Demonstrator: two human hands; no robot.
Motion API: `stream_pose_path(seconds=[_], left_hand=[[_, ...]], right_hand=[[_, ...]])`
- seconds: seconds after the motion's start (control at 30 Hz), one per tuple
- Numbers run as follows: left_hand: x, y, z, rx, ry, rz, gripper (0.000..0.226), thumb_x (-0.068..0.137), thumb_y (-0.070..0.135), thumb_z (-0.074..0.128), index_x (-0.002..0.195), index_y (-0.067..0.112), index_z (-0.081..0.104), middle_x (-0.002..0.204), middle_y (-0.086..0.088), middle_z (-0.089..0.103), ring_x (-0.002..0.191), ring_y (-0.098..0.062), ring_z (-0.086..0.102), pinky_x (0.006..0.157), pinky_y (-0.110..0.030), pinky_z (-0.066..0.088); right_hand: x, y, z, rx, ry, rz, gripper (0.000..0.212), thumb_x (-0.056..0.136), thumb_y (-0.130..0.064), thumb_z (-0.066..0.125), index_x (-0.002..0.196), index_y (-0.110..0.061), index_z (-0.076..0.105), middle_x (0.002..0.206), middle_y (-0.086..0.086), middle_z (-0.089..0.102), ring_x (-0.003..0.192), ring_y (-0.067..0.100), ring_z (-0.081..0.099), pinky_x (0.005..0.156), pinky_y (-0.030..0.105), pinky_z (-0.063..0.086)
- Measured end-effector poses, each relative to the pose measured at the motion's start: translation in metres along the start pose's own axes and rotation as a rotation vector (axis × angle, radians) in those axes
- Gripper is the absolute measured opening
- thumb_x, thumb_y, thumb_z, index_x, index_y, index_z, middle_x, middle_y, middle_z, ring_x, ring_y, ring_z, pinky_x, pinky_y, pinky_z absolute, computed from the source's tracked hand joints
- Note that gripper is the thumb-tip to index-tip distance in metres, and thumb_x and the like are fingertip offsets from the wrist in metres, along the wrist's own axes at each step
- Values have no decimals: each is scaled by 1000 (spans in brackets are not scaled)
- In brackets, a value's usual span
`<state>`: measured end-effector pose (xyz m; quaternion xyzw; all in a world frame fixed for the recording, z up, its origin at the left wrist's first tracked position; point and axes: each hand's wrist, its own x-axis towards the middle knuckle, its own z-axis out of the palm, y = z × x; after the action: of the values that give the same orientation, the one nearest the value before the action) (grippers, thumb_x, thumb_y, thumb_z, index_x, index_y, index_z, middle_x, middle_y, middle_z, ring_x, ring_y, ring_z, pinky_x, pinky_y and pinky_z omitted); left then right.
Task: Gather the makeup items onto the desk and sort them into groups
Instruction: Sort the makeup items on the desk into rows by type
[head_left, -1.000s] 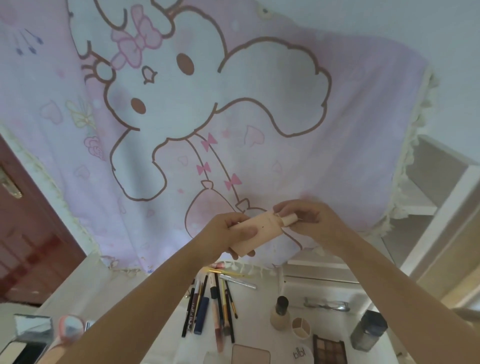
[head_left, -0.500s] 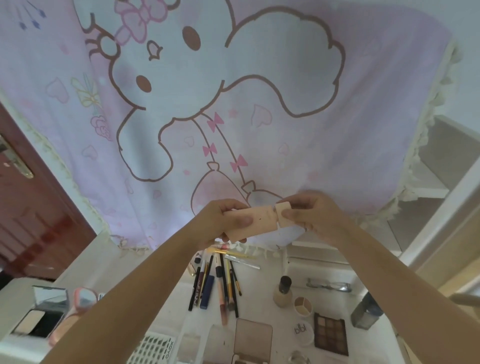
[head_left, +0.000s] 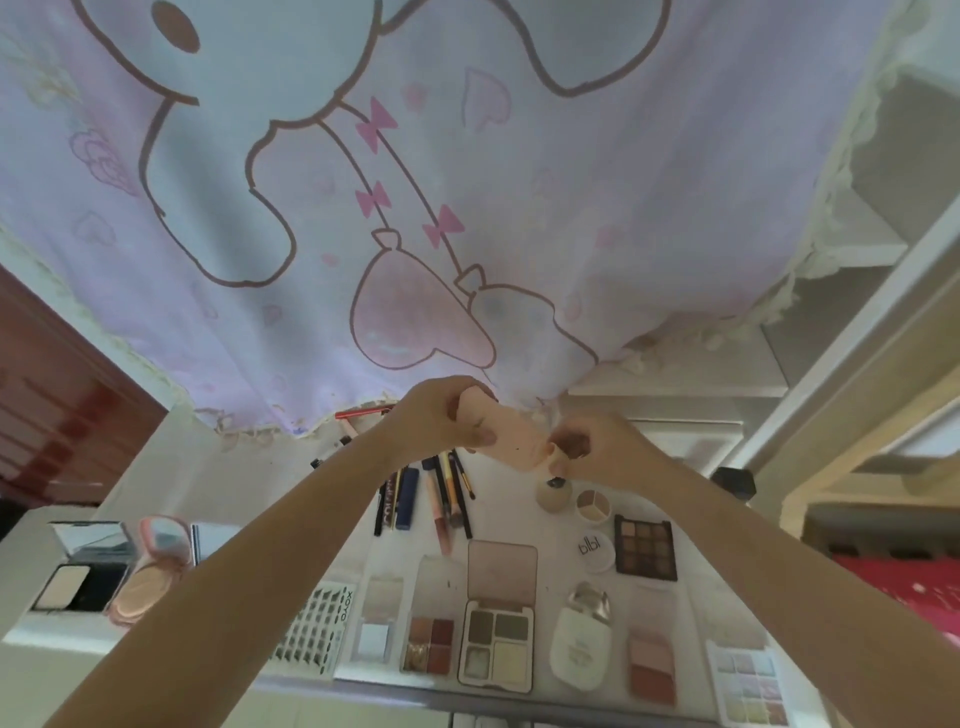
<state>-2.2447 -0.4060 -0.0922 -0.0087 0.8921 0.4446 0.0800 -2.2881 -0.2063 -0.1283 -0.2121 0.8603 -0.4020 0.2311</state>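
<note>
**A:** Tube (head_left: 511, 441), pale pink squeeze type, flat body, held up in the air over the desk (head_left: 249, 483), not resting on anything. Left hand (head_left: 441, 421) wraps its upper end, fingers curled round it. Right hand (head_left: 592, 452) pinches the cap (head_left: 555, 451) at the lower end, fingers curled tight on it. Can't tell if the cap is seated or loose.

**B:** What's under the hands?

**A:** Directly below: a row of pencils and brushes (head_left: 441, 493), partly hidden by the left wrist. Just beside the right hand, a small foundation bottle (head_left: 553, 493), its top covered by the fingers. Next to it a round three-shade pot (head_left: 594, 504), a round white jar (head_left: 596, 551) and a dark nine-pan palette (head_left: 645, 546).

**B:** Front row?

**A:** Near edge, left to right: lash card (head_left: 317, 634), small clear palette (head_left: 376, 623), red-brown quad (head_left: 428, 644), open four-pan palette (head_left: 496, 644) with lid up, white bottle (head_left: 579, 644), blush palette (head_left: 652, 660), pastel palette (head_left: 748, 680). Far left, on a side ledge: black compact (head_left: 72, 592) and pink compact (head_left: 148, 587), both open with mirrors up. Forearms cross over the lash card and the right end of the row.

**B:** Background?

**A:** Pink cartoon curtain (head_left: 467, 182) hangs behind the desk, hem touching its back edge.
</note>
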Motion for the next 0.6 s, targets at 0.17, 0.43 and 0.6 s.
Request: stream_pose_path(seconds=[0.17,0.43,0.6], left_hand=[[11,-27,31,56,-74,14,30,76,3,68,105,9,66,85,9,60,78,-1,57,66,-4,45],[26,-62,67,111,-147,-23,23,80,8,65,103,8,68,88,9,59,79,0,53,66,2,41],[33,-79,83,151,-208,-57,19,81,10,64,100,9,68,89,7,62,80,-1,52,65,0,39]], right_hand=[[1,33,37,-93,11,67,20,74,-5,66,94,-4,66,95,10,66,89,23,61,76,27,48],[6,79,94,-225,156,205,17,79,-21,64,91,-9,64,81,-1,44,105,20,42,87,31,38],[11,101,115,-441,214,265,28,81,-36,59,100,-18,64,106,-1,55,113,18,43,88,27,37]])
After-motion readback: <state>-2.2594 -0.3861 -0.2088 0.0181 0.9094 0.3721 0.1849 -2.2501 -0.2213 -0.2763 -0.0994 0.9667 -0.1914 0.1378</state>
